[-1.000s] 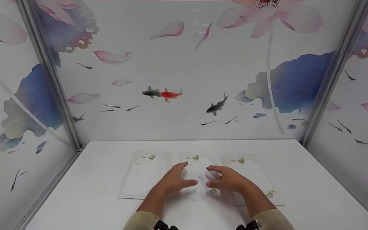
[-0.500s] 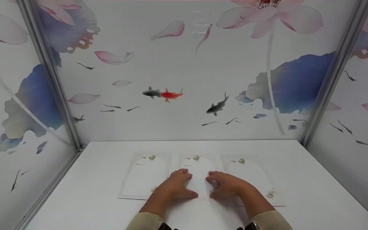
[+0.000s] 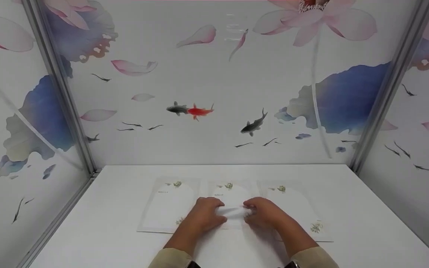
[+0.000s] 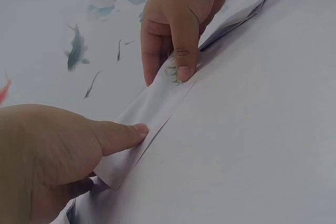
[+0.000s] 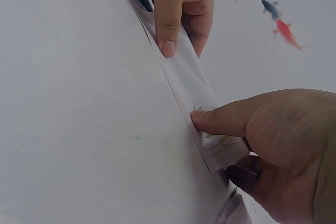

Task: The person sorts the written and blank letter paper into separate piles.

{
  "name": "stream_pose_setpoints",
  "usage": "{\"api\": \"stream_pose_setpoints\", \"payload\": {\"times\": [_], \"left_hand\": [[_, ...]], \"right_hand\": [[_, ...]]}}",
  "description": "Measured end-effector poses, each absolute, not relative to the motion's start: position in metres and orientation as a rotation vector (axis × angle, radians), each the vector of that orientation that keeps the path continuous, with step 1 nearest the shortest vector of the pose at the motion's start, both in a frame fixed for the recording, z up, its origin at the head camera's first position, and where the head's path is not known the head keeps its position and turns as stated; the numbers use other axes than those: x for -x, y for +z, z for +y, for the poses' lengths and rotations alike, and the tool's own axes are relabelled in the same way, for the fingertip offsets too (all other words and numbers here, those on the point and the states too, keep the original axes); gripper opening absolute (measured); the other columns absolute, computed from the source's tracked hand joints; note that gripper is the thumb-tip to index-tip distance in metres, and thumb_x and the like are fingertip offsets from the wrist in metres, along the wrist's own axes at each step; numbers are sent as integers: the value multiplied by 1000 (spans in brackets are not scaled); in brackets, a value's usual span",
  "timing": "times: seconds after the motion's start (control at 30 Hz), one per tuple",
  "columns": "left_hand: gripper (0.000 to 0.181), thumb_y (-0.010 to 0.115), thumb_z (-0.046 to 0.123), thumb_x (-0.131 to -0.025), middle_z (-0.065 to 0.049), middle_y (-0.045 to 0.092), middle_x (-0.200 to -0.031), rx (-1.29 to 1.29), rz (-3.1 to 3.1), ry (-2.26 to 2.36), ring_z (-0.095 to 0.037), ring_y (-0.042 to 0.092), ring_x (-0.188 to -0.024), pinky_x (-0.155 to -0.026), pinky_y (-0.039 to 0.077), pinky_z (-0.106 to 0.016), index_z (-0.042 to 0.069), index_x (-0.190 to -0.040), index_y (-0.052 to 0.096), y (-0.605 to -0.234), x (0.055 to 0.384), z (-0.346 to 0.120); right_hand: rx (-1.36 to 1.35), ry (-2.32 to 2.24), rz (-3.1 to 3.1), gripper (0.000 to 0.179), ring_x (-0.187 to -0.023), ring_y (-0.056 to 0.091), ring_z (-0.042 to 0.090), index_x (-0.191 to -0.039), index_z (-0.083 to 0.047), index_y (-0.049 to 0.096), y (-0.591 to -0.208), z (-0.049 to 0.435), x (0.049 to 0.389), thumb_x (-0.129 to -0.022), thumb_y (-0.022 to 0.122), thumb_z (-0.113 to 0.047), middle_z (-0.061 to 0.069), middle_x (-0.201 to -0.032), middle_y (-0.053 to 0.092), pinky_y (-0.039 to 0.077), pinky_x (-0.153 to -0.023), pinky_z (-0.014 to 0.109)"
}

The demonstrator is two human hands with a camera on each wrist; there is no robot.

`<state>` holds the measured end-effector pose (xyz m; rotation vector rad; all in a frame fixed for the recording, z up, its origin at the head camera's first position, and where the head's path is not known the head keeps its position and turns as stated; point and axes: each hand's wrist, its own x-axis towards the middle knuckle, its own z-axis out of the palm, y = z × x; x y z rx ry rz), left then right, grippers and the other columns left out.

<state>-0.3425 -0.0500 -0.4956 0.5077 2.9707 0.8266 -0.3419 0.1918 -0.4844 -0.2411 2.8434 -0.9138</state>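
Observation:
Three sheets of paper with small floral prints lie side by side. My left hand (image 3: 209,214) pinches the left side of the middle sheet of paper (image 3: 233,191), and my right hand (image 3: 266,214) pinches its right side. Between the hands the paper bends upward in a pale fold. In the left wrist view, the left thumb presses on the sheet (image 4: 149,106) near its front edge, with fingers behind it. From the right wrist view, the right thumb lies over the printed flower on the sheet (image 5: 184,77). Some fingertips are hidden behind the paper.
The left sheet (image 3: 169,204) and right sheet (image 3: 292,204) lie flat, partly covered by the forearms. All rest on a white table (image 3: 106,208). A white back panel (image 3: 214,145) printed with fish and lotus stands behind, with side panels left and right.
Both hands came down from just above the middle sheet, their spread fingers closing on its sides. The paper between them has bent upward.

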Motion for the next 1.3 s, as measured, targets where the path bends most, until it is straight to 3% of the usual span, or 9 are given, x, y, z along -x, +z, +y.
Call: {"api": "stream_pose_setpoints", "payload": {"times": [0.17, 0.5, 0.7, 0.8, 0.9, 1.0, 1.13, 1.3], "left_hand": [[43, 88, 37, -88, -1, 74, -134, -420, 3021, 842, -29, 56, -120, -108, 51, -53, 21, -127, 78, -495, 341, -48], [51, 87, 40, -89, -8, 72, -135, -327, 2966, 943, -33, 58, -133, -119, 48, -52, 11, -130, 76, -493, 340, -46], [48, 80, 32, -97, -13, 68, -144, -241, 3003, 1040, -36, 58, -143, -123, 45, -53, 6, -137, 70, -493, 343, -44], [50, 76, 21, -99, -17, 62, -152, -97, 3006, 1191, -38, 53, -149, -126, 41, -54, 4, -144, 64, -492, 346, -41], [52, 73, 14, -99, -17, 60, -154, 95, 2956, 1396, -39, 51, -151, -126, 42, -54, 4, -149, 60, -489, 349, -40], [50, 72, 11, -98, -15, 67, -145, 228, 2891, 1584, -37, 59, -144, -119, 50, -52, 5, -147, 62, -487, 352, -42], [42, 72, 11, -99, -10, 75, -126, 282, 2837, 1714, -28, 70, -121, -105, 60, -45, 8, -141, 67, -487, 351, -44], [34, 72, 11, -100, -7, 75, -115, 245, 2847, 1737, -22, 70, -108, -98, 62, -42, 10, -135, 72, -487, 348, -46]], "right_hand": [[272, -844, 2943, 36, -131, 59, 32, -120, -16, 81, -485, 190, 342, -86, 90, -21, 6, -128, 74, 49, -117, 55], [183, -945, 2927, 37, -128, 67, 31, -115, -14, 82, -486, 194, 342, -81, 94, -22, 7, -125, 75, 51, -115, 55], [32, -1163, 2931, 44, -117, 69, 28, -131, -11, 75, -483, 194, 342, -89, 87, -16, 10, -130, 73, 59, -104, 51], [-69, -1351, 2893, 52, -122, 68, 33, -143, -8, 67, -482, 196, 343, -92, 80, -11, 17, -138, 69, 61, -99, 48], [-177, -1518, 2811, 58, -128, 66, 35, -150, -7, 60, -479, 197, 345, -95, 77, -10, 19, -143, 67, 61, -103, 48], [-249, -1638, 2741, 55, -125, 67, 32, -150, -6, 59, -478, 198, 346, -98, 74, -12, 18, -140, 68, 61, -104, 45], [-288, -1740, 2688, 42, -108, 72, 26, -144, -8, 66, -477, 199, 346, -102, 70, -16, 15, -126, 71, 64, -92, 35], [-277, -1811, 2674, 37, -96, 72, 22, -140, -9, 69, -476, 200, 345, -104, 68, -17, 14, -119, 73, 64, -85, 32]]}}
